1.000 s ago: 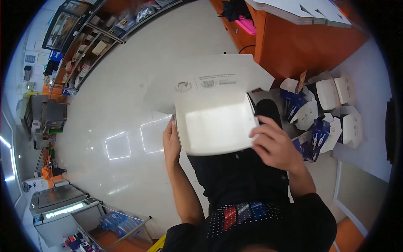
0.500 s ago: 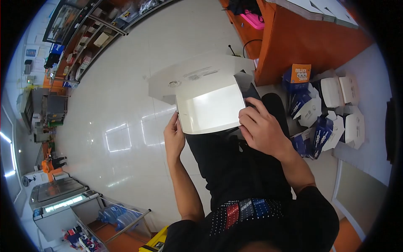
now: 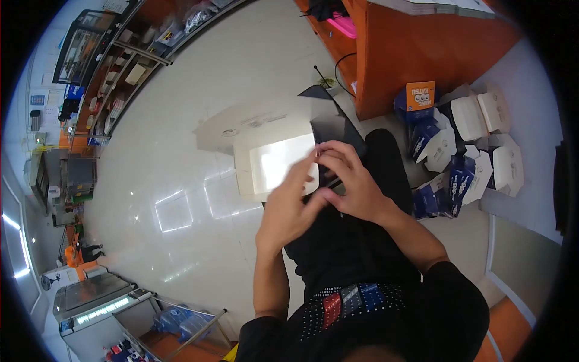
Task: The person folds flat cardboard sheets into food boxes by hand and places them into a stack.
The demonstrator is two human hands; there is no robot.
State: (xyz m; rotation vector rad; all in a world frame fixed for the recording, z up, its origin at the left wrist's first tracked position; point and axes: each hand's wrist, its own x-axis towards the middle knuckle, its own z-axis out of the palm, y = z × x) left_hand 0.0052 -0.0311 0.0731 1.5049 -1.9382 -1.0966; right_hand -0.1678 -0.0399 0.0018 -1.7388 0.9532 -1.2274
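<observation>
A cardboard food box (image 3: 244, 175), white inside with a dark outside, rests over my lap with its printed lid flap (image 3: 253, 123) folded back. My left hand (image 3: 289, 208) has crossed to the box's right wall, its fingers and thumb curled around that edge, slightly blurred. Against the same wall from outside, my right hand (image 3: 356, 184) grips with bent fingers near the left fingertips. The exact fingertip contact is partly hidden by the hands. A dark side flap (image 3: 338, 123) stands out at the far right corner.
Several folded blue-and-white boxes (image 3: 464, 181) lie in a pile on the right, with an orange-fronted box (image 3: 420, 99) behind. An orange cabinet (image 3: 416, 60) stands at the upper right. Shelving (image 3: 120, 75) runs along the upper left; a metal rack (image 3: 193, 323) is at lower left.
My left hand has left the box's left side and moved right to meet the right hand. The box has shifted left and tilted, and its dark side flap now shows more.
</observation>
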